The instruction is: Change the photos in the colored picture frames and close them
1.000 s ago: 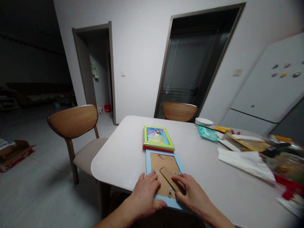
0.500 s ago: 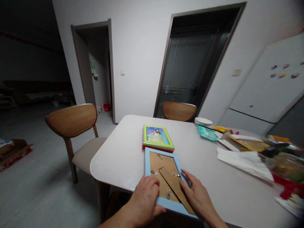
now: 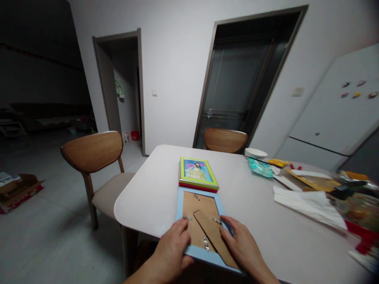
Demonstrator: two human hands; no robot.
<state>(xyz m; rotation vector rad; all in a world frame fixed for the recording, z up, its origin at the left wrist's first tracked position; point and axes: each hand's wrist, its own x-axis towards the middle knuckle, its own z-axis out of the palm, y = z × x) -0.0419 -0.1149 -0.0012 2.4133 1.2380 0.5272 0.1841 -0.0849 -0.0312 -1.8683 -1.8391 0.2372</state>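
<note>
A light blue picture frame lies back side up between my hands, its near end reaching past the table's front edge. Its brown backing board carries a slanting stand leg and several metal clips. My left hand grips the left side near the lower corner, fingers on top and thumb at the near edge. On the right side, my right hand is closed around the edge, fingertips by a clip. Just beyond lies a green picture frame with a picture of a figure in a dress, stacked on a red frame.
On the table's right side are a white bowl, a teal packet, white paper and assorted packages. Wooden chairs stand at the left and far side. A cardboard box sits on the floor.
The blue frame has shifted slightly left and turned a little, both hands moving with it. The camera view has moved slightly. The stacked frames stay in place on the table.
</note>
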